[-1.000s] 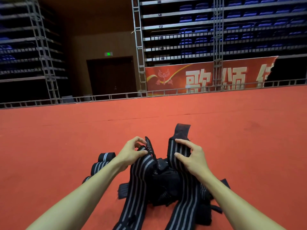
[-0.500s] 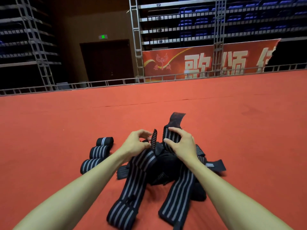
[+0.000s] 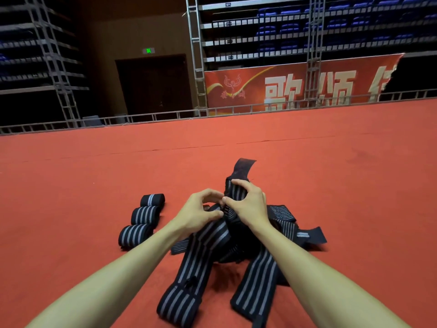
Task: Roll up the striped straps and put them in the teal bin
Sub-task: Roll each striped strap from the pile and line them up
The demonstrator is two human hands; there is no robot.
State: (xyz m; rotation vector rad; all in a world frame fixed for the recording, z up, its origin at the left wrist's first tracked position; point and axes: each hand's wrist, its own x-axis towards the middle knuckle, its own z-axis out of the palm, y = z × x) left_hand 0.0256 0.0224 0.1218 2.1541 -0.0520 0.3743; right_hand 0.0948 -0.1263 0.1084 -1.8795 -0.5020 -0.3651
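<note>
Three finished rolls of black elastic strap with grey stripes [image 3: 142, 216] lie in a row on the red carpet [image 3: 71, 185], just left of a tangled heap of unrolled black-and-grey striped straps [image 3: 283, 221]. Over the heap's far side, the left hand [image 3: 198, 214] pinches a striped strap [image 3: 208, 237] in a narrow grip, seemingly to start a tight coil. Touching it on the right, the right hand [image 3: 248, 204] curls round an upright striped strap [image 3: 242, 169] with a plain black tip, probably holding it taut. Whether both grip one strap is unclear. No teal bin is in view.
</note>
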